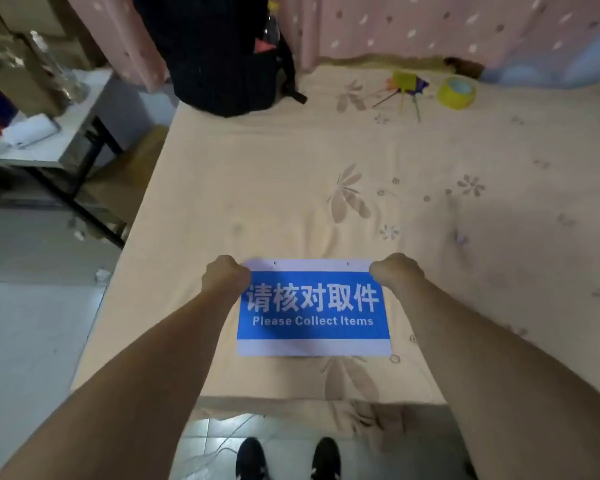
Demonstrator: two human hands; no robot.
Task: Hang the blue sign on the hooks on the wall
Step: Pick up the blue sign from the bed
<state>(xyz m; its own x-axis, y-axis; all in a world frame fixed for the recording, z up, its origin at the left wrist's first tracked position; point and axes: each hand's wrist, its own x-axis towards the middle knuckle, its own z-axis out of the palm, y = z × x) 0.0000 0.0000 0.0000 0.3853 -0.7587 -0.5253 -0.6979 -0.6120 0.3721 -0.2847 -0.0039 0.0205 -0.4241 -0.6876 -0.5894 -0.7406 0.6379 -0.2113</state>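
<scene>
Two hands are on the job, but start with what lies under them. The bed [326, 168], in its pale flowered sheet, fills most of your view. At its far end a black backpack [219, 57] leans against the pink curtain [430, 26], and a roll of yellow tape [457, 92] lies well apart to the right. A table [49, 147] stands off to the left.

The blue sign [314, 308] lies near the bed's close edge, text facing you, and you cannot tell whether it is flat on the sheet or just lifted. Your left hand [226, 277] grips its upper left corner and your right hand [394, 273] the upper right. Both hands are closed on the corners, with the fingers curled out of sight.

You seem to be at the pick-up step, so nearly all of the task is ahead. Two small holes [347, 263] sit along the white top strip. No wall hooks are in view, so next you would lift the sign level, turn to find them, and line up those holes.
</scene>
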